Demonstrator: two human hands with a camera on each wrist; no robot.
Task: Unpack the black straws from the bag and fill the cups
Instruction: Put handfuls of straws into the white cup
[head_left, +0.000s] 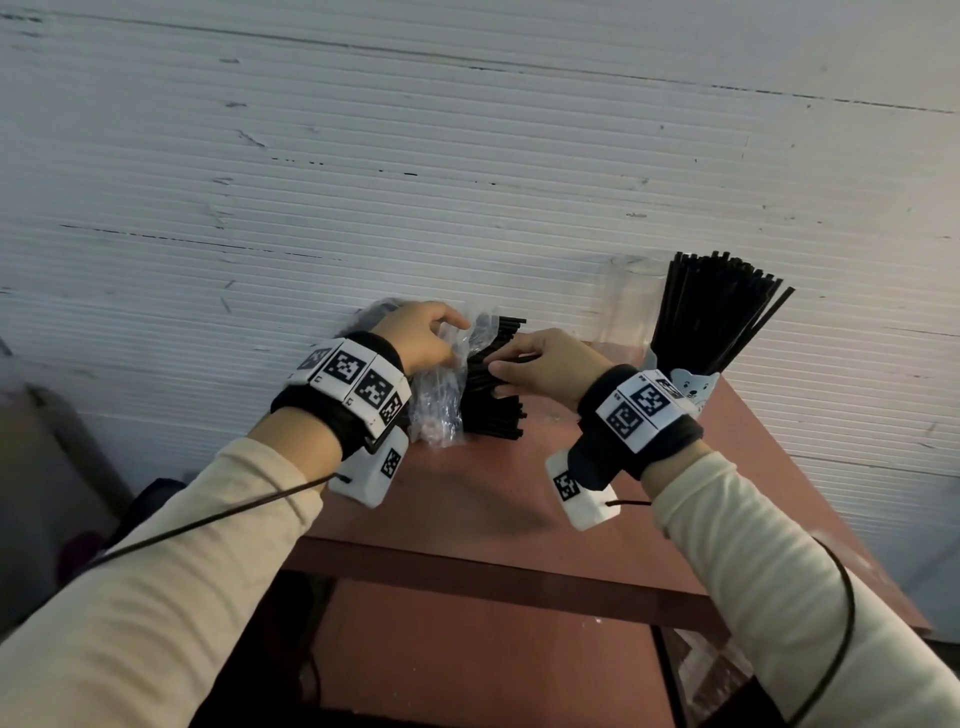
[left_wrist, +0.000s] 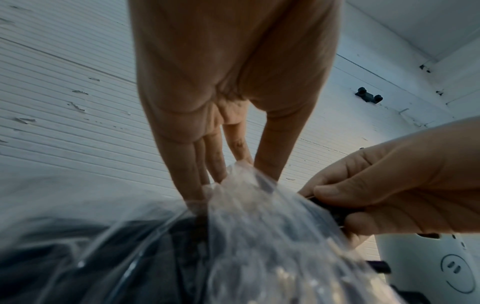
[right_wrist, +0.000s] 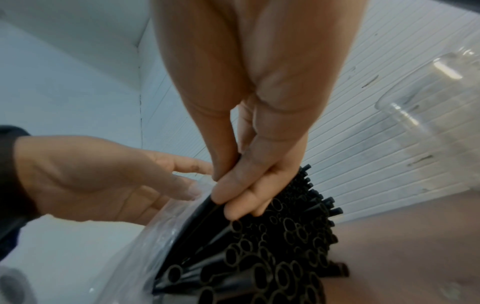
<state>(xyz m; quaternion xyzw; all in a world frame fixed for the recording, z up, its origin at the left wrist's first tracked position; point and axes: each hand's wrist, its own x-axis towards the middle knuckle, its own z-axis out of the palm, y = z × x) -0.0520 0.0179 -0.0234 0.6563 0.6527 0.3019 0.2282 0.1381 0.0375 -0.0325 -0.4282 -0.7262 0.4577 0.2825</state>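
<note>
Both forearms reach forward over the reddish-brown table, wrists level and close together at its far edge by the white ribbed wall; the left hand is turned palm-inward with fingers nearly straight, its fingertips and thumb pinching the crinkled mouth of the clear plastic bag, which lies on its side on the tabletop; the right hand comes in from the other side, fingers curled and pressed together, clamped on a few black straws at the top of the bundle whose open ends stick out of the bag; the two hands are almost touching over the bag's mouth; to the right, near the right wrist, a cup with a bear print stands upright, packed with straws that fan out above its rim; just behind it stands a clear cup, close to the wall.
</note>
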